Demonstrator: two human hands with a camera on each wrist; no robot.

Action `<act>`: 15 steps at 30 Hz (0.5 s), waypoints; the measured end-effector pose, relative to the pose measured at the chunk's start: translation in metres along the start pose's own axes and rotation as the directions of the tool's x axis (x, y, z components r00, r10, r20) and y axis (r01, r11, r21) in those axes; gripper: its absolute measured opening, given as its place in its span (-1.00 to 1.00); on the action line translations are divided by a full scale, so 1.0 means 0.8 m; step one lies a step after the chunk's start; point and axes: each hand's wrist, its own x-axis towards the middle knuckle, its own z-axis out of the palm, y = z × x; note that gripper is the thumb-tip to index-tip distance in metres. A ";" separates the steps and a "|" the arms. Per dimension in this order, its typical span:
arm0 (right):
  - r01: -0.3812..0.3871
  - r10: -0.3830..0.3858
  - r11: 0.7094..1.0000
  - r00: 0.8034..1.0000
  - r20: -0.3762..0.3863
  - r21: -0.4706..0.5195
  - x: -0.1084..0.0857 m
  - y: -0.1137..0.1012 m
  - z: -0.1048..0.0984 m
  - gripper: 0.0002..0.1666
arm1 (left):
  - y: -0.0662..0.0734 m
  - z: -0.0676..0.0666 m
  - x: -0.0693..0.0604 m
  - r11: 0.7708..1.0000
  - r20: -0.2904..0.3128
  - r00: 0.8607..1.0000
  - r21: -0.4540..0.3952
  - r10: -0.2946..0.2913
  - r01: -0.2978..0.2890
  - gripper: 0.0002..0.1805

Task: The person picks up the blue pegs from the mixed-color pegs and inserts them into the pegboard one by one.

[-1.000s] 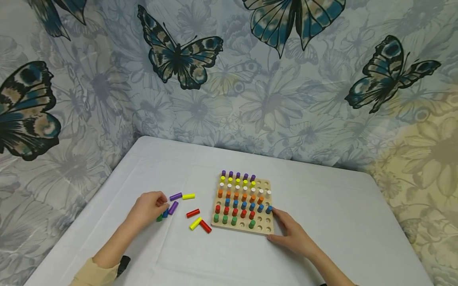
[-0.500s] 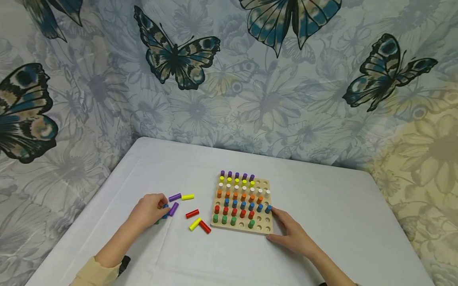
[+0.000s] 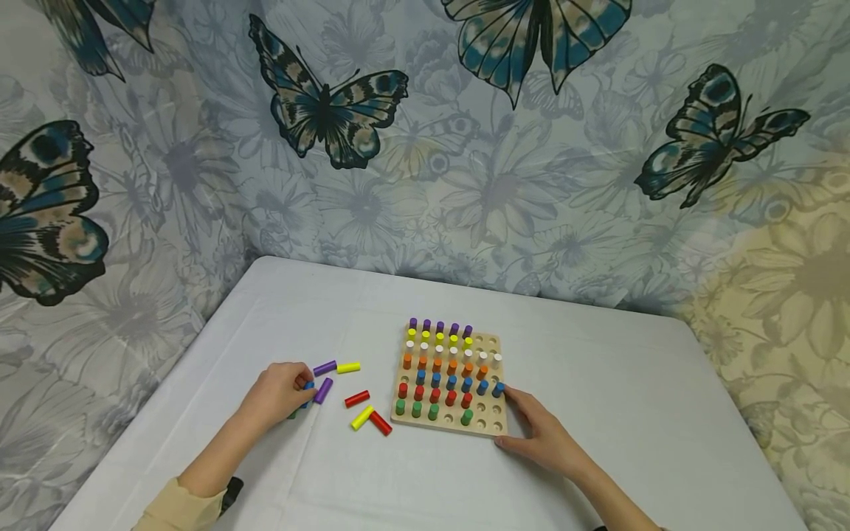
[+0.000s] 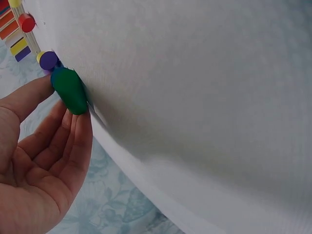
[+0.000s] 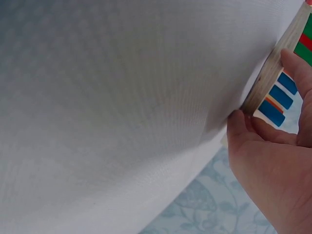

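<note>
At the left of the head view my left hand (image 3: 274, 394) is bent over a small group of loose pegs, pinching a blue peg (image 3: 309, 385) between thumb and fingers. A green peg (image 4: 70, 91) lies against it and hides most of the blue one in the left wrist view. Close by the fingertips is a purple peg (image 3: 323, 391). My right hand (image 3: 541, 439) holds the wooden pegboard (image 3: 425, 422) at its right edge and near corner, thumb and fingers apart along the rim. Rows of purple, yellow, white, orange, blue, red and green pegs stand in it.
Between left hand and board lie a red peg (image 3: 357, 399), a yellow peg (image 3: 361, 418) touching another red peg (image 3: 381, 423), and, farther back, a second yellow peg (image 3: 348, 367). A white cloth covers the table (image 3: 598, 369). Butterfly-patterned fabric (image 3: 425, 184) hangs behind.
The blue peg has shifted slightly in the left fingertips, and less of the green peg shows in the head view. The right hand and board stay put; the head view has shifted slightly.
</note>
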 end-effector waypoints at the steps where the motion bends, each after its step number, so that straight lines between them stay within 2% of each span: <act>1: -0.001 0.001 1.000 1.000 0.000 0.001 0.000 0.000 0.000 0.05 | 0.000 0.000 0.000 1.000 -0.003 1.000 -0.004 0.005 -0.005 -0.88; 15: 0.003 -0.003 1.000 1.000 -0.001 -0.005 0.000 -0.001 0.000 0.04 | 0.002 -0.003 -0.003 0.994 -0.048 0.999 -0.113 -0.001 -0.004 -0.86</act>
